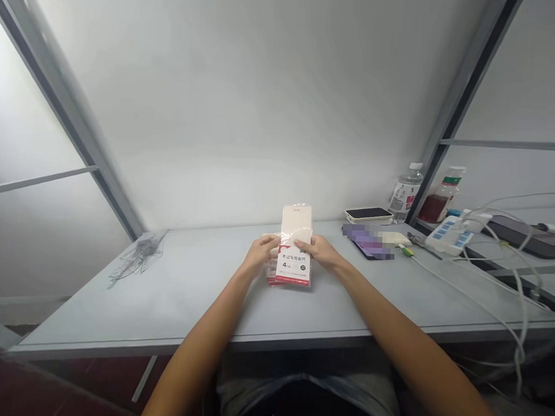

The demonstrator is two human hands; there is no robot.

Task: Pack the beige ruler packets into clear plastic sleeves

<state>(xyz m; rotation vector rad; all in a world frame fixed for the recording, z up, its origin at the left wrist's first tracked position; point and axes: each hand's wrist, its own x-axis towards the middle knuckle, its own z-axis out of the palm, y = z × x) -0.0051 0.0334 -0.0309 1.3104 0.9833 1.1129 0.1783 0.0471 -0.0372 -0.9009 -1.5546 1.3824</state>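
A flat packet in clear plastic (295,245), cream at the top with a white and red label at the bottom, stands upright on the grey table (200,303) in front of me. My left hand (259,255) grips its left edge with fingers curled. My right hand (320,251) holds the right edge, thumb across the front. More red-edged packets seem to lie stacked under it, partly hidden by my hands.
A crumpled clear wrapper (137,258) lies at the table's back left. To the right are a phone (368,214) on a white box, two bottles (405,193), a power strip (449,232) and several white cables (494,303). Metal frame posts stand at both sides.
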